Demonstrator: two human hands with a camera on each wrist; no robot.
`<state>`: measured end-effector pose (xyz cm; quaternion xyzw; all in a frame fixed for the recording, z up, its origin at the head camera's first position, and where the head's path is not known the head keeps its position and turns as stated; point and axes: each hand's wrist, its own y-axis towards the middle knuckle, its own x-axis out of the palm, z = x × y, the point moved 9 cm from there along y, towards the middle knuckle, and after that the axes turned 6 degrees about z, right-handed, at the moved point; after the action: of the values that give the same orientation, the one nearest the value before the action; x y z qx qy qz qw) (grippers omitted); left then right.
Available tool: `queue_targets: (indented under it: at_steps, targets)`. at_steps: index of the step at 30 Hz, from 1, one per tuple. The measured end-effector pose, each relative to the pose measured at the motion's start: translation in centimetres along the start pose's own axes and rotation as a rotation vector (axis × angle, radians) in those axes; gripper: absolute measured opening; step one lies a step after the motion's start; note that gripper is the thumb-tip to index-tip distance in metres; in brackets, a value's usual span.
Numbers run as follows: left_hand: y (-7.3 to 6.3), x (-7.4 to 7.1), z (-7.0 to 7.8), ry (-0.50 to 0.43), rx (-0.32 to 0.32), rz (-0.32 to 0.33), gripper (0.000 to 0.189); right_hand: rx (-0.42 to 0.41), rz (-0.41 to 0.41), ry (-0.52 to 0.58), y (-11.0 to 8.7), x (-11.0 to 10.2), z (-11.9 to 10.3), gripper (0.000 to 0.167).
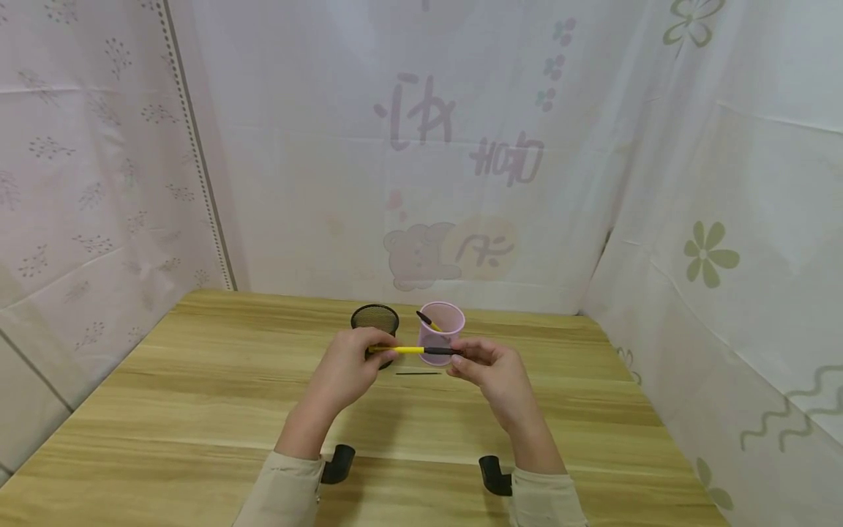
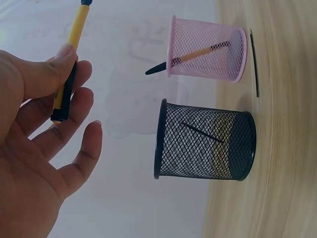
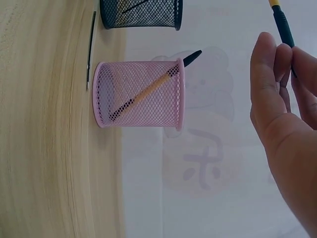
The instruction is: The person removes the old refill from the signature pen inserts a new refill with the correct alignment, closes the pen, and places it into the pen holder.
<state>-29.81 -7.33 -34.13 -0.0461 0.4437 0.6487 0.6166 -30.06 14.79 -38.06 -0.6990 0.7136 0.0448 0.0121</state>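
Observation:
A yellow and black pen [image 1: 410, 350] is held level above the table between both hands. My left hand [image 1: 345, 369] pinches its yellow-and-black rear end between thumb and fingers, the other fingers loosely bent in the left wrist view. At the opposite end, my right hand [image 1: 497, 373] pinches the black front part near the tip. Behind the hands stand a black mesh pen cup [image 2: 208, 166] and, to its right, a pink mesh pen cup [image 3: 153, 114]. A similar yellow and black pen [image 3: 151, 88] leans inside the pink cup. Through the black mesh shows a thin dark stick [image 2: 202, 132].
On the wooden table [image 1: 197, 410], a thin dark rod [image 1: 418, 374] like a pen refill lies in front of the cups. Printed curtains [image 1: 296, 183] hang behind the table and at both sides. A black fitting [image 1: 339, 465] sits by the left cuff, another by the right.

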Motion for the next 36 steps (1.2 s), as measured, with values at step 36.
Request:
queue_targets:
  at_steps: [36]
  targets:
    - [0.30,-0.36,-0.09,0.014,-0.008,0.001,0.010,0.022,-0.039,-0.067,0.02,0.39,-0.48,0.028]
